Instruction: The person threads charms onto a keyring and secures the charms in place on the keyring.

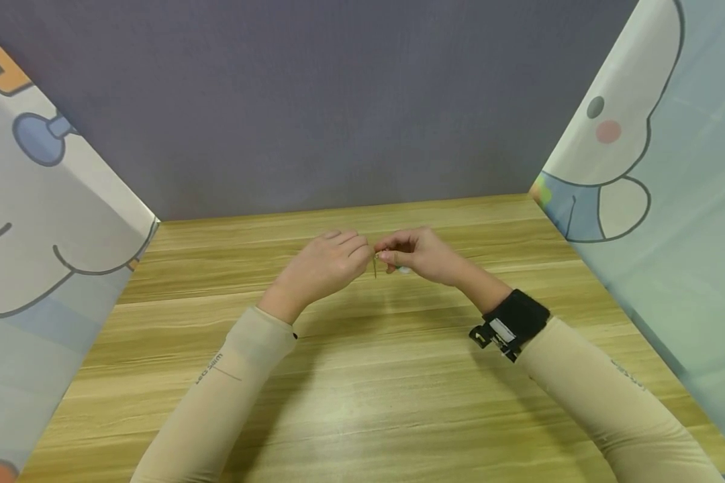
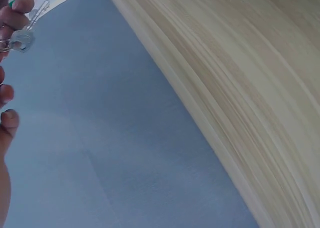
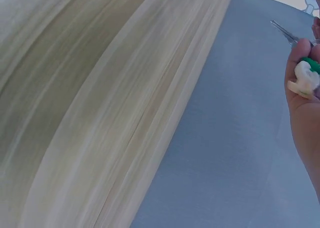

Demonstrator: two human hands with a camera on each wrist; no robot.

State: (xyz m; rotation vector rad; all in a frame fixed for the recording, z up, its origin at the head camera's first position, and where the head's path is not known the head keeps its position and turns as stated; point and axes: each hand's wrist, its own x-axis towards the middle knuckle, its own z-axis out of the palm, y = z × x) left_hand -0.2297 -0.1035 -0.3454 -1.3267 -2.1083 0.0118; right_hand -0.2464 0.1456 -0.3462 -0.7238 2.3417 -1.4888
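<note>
The key (image 1: 375, 265) hangs between my two hands above the tabletop (image 1: 362, 376), toward its far edge. My left hand (image 1: 326, 261) pinches its top. My right hand (image 1: 419, 255) pinches the key ring, a white-and-green charm (image 3: 306, 76) against its palm.

The pale wooden worktop (image 1: 362, 376) has a smooth laminate look with long streaky grain and a soft sheen near the front edge. Behind it stands a matt grey-purple fabric backdrop (image 1: 314, 100), faintly textured. The side panels with printed cartoon figures (image 1: 658, 134) look like smooth, slightly glossy sheeting. A thin silvery metal key (image 2: 22, 37) shines bright between the fingers (image 2: 22, 5), beside a small glossy white and green plastic charm (image 3: 306, 77). Beige stretch-cloth sleeves (image 1: 217, 396) look matt and finely knit; the black wrist strap (image 1: 516, 315) is matt cloth.
</note>
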